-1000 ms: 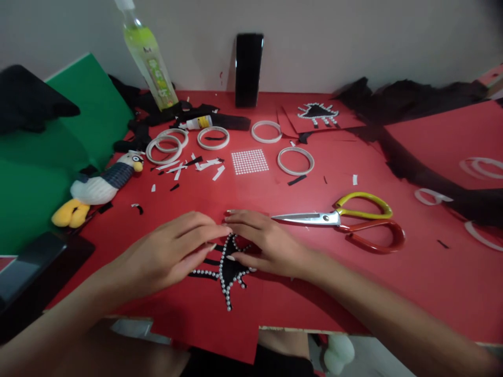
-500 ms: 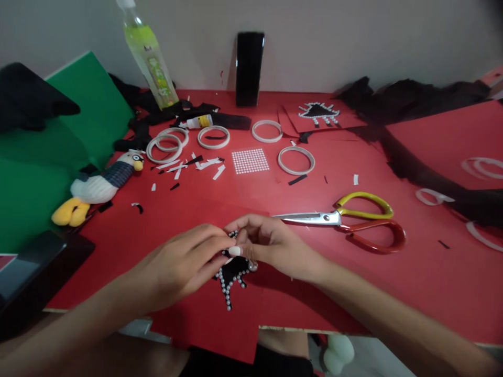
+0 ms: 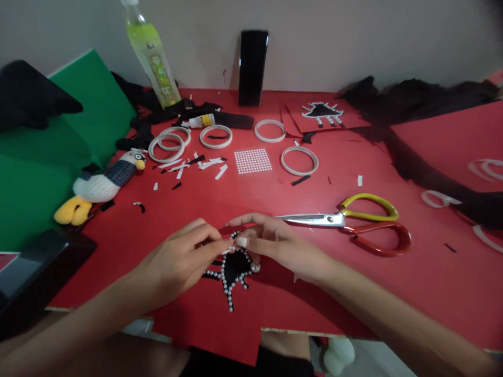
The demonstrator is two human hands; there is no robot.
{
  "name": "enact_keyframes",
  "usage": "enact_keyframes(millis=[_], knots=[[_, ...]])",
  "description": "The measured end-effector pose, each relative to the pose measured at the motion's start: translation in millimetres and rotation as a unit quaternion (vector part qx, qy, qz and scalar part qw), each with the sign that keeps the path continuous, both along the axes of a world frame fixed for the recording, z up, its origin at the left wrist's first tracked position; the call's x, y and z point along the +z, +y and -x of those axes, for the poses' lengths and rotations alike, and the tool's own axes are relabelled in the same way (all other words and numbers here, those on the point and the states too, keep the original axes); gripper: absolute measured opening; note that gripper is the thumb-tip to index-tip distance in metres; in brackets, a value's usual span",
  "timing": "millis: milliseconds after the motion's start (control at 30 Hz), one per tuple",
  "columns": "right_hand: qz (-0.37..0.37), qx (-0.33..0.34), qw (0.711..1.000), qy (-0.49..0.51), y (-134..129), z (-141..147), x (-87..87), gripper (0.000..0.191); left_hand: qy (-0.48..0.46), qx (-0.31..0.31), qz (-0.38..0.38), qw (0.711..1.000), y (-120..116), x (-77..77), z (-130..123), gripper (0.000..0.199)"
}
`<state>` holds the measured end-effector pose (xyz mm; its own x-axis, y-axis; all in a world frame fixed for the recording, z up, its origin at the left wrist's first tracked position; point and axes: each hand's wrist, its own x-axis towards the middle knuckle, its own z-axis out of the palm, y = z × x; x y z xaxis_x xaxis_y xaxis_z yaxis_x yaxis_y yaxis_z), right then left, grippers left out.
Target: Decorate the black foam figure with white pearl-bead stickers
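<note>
A black cut-out shape (image 3: 236, 266) edged with white pearl beads lies on a red sheet (image 3: 231, 335) at the front of the table. Over its upper edge, the fingertips of my left hand (image 3: 181, 256) and my right hand (image 3: 279, 243) meet in a pinch. Whatever is between them is too small to make out. A larger pearl (image 3: 255, 267) sits at the shape's right side, below my right fingers. Behind my hands lies a sheet of small pearls (image 3: 253, 161).
Large scissors (image 3: 334, 220) lie right of my hands. Farther back are tape rolls (image 3: 299, 161), paper scraps, a glue bottle (image 3: 202, 121), a phone (image 3: 253, 68) and a drink bottle (image 3: 155, 63). A plush bird (image 3: 102, 183) lies left, a second beaded shape (image 3: 322, 110) back right.
My left hand's fingers have lifted and curled back, uncovering more of the black shape and a beaded strip on its left. The whole view has shifted slightly.
</note>
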<state>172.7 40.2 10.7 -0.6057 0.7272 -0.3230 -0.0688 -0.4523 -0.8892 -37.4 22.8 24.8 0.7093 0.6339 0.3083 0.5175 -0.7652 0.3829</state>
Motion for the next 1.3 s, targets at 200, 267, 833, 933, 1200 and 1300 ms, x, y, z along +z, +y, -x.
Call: enact_keyframes(millis=[200, 267, 833, 933, 1200, 1300], knots=[[-0.039, -0.019, 0.998, -0.055, 1.3, -0.8, -5.2, 0.026, 0.052, -0.002, -0.071, 0.996, 2.4, -0.1, 9.5, 0.024], [-0.119, -0.038, 0.988, -0.094, -0.3, -1.1, -9.3, 0.025, 0.071, -0.017, -0.108, 0.991, 5.3, -2.9, 15.8, 0.023], [-0.437, 0.031, 0.863, -0.253, 2.5, -3.0, -13.7, 0.024, 0.133, -0.144, -0.306, 0.932, 26.1, -11.9, 15.9, 0.032], [-0.439, 0.032, 0.862, -0.249, 3.5, -3.2, -14.3, 0.025, 0.141, -0.151, -0.312, 0.927, 25.7, -11.7, 16.2, 0.033], [-0.435, 0.034, 0.873, -0.218, 6.1, -3.3, -12.9, 0.027, 0.139, -0.172, -0.315, 0.923, 26.6, -10.5, 14.3, 0.032], [-0.431, 0.035, 0.877, -0.208, 7.6, -4.2, -13.6, 0.026, 0.136, -0.183, -0.320, 0.920, 27.5, -10.3, 13.9, 0.031]])
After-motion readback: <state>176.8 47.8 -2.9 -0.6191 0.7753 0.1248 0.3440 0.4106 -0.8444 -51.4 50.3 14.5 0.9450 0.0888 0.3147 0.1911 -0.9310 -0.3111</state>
